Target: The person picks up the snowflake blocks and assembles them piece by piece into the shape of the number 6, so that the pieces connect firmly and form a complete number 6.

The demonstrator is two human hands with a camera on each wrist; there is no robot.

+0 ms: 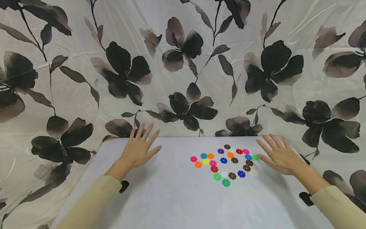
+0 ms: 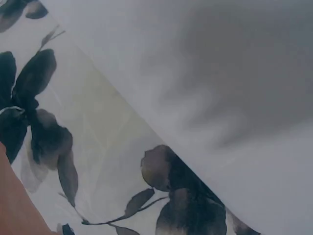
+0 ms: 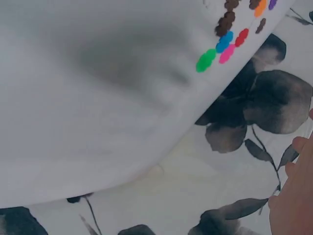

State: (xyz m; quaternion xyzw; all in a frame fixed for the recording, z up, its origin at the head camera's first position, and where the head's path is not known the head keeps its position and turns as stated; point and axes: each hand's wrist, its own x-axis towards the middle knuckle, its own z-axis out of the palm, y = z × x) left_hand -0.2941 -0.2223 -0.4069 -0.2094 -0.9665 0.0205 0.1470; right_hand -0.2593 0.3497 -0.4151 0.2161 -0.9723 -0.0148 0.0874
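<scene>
Cream sleeves [image 1: 88, 203] fill the head view's lower corners; the left hand [image 1: 137, 152] and right hand [image 1: 281, 156] hover above the white counter [image 1: 160, 200], fingers spread, grasping nothing. Colourful flower-shaped discs [image 1: 223, 160] lie between them, nearer the right. Left wrist view: a blurred shadow on the counter beside floral cloth [image 2: 98, 161]. Right wrist view: discs near the counter's edge.

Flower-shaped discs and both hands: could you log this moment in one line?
flower-shaped discs: loose on white tabletop | left hand: spread, empty | right hand: spread, empty, nearer discs
</scene>
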